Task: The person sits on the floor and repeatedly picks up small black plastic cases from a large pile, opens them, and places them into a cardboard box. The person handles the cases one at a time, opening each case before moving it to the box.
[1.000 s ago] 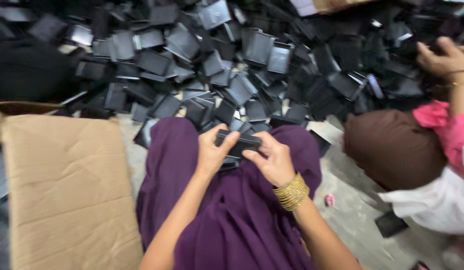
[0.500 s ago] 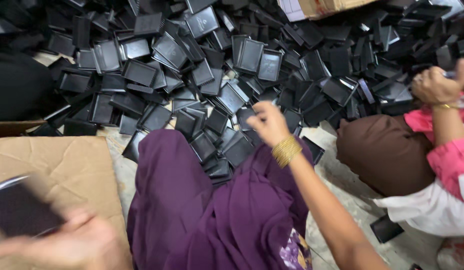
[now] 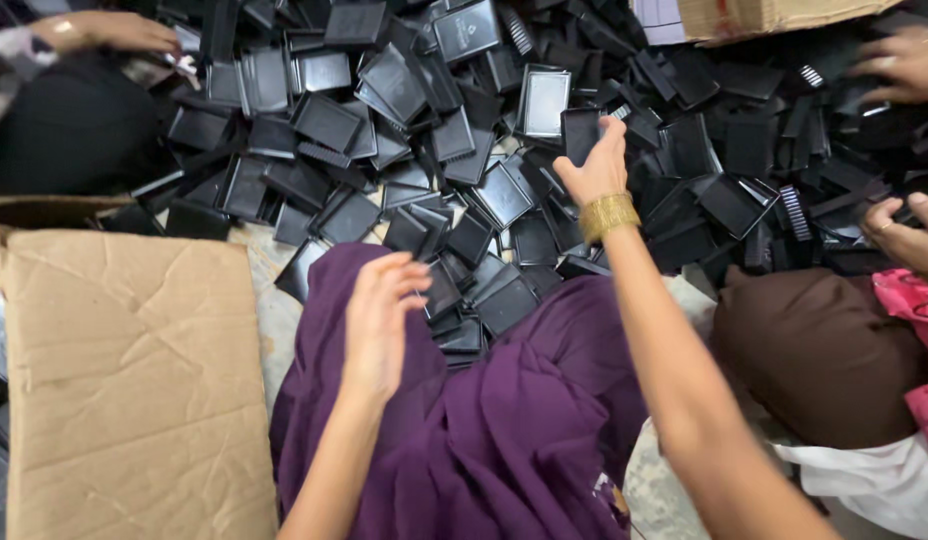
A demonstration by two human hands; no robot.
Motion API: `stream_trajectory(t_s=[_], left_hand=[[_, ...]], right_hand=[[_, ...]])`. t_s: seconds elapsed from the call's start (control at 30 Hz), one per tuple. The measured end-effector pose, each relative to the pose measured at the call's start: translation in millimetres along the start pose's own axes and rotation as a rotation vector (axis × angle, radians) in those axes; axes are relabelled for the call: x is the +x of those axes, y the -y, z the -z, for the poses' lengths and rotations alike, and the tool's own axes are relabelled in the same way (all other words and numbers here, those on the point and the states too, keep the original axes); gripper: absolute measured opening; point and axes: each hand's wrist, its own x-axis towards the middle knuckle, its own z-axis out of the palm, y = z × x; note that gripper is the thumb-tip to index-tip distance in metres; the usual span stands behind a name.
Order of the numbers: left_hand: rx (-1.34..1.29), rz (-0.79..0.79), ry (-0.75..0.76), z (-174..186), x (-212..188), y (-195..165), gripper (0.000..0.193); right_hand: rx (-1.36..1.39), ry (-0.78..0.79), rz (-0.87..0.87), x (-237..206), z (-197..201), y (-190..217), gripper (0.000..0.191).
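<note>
Bare forearms, gold bangle (image 3: 606, 215) on right wrist, purple draped garment (image 3: 504, 420)

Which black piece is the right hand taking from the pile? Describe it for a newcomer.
Start at the heap of black plastic trays ahead of the purple lap. Follow the arm with the gold bangle to the right hand. Its fingers pinch a small dark flat piece, raised, just below the shiny upturned tray.
</note>
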Motion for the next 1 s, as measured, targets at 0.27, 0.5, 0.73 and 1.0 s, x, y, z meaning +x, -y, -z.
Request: stream_trajectory(t_s=[0.27, 0.5, 0.73, 1.0], left_hand=[[-0.434, 0.259, 0.157, -7.3, 19.8, 51.5, 0.062], [-0.569, -0.065, 0.152, 39.3, 21.9, 42.4, 0.05], [-0.568, 0.119, 0.004, 31.2, 23.0, 57.1, 0.064], [-0.428, 0.089, 0.118, 10.6, 15.9, 50.7, 0.053]], right_hand=[[0.501, 0.542, 0.282, -144.1, 6.9, 95.8, 0.04], [-0.379, 0.629, 0.416, -147.9, -20.0, 45.4, 0.033], [-0.188, 0.273, 0.344, -166.6, 44.5, 23.9, 0.024], [-0.389, 0.55, 0.443, -211.6, 111.5, 18.3, 0.035]])
